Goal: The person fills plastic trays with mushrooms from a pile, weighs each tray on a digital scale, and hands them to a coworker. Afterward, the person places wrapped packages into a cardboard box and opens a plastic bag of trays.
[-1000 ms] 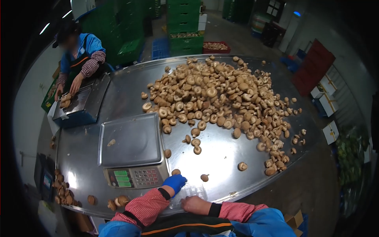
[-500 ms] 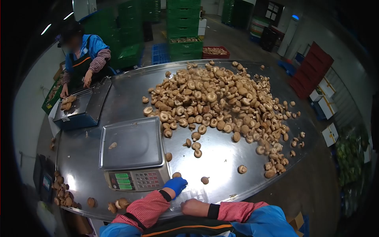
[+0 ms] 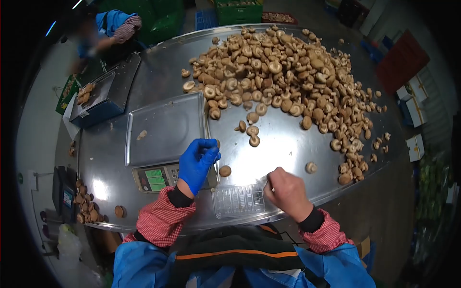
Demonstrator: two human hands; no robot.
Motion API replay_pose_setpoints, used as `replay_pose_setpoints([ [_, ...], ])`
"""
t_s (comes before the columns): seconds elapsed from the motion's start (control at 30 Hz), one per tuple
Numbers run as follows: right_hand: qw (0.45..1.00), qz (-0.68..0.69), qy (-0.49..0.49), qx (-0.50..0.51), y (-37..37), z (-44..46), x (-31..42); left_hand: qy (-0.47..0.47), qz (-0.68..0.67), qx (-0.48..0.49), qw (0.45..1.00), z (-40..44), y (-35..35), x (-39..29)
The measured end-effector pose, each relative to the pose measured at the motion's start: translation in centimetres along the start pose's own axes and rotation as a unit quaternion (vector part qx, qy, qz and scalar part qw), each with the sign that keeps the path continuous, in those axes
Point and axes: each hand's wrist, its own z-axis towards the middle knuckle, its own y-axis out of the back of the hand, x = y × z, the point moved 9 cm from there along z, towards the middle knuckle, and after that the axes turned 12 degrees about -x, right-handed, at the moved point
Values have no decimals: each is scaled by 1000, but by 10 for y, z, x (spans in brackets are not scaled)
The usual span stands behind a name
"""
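The table (image 3: 288, 149) bears, clockwise from mid-view, a mushroom heap (image 3: 283, 79) at one o'clock, a scale (image 3: 165, 126) at nine and a clear tray (image 3: 237, 202) at six, the gloved left hand (image 3: 196, 165) curled at eight, the bare right hand (image 3: 288, 192) bunched at four, whether pinching anything I cannot tell.

Pale wall (image 3: 37, 117), dark floor (image 3: 357, 209), light strip (image 3: 50, 29)
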Motion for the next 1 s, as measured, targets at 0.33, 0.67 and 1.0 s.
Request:
replay_pose_setpoints([
  [0.33, 992, -86, -38, -82, 23, 0, -27, 278, 2, 258, 925, -7, -111, 48],
  [0.67, 958, -181, -215, 63, -21, -58, -165, -121, 235, 74, 962, 73, -127, 57],
  [1.0, 894, -158, -182, 377, -90, -20, -234, -36, 492, 135, 859, 114, -115, 88],
])
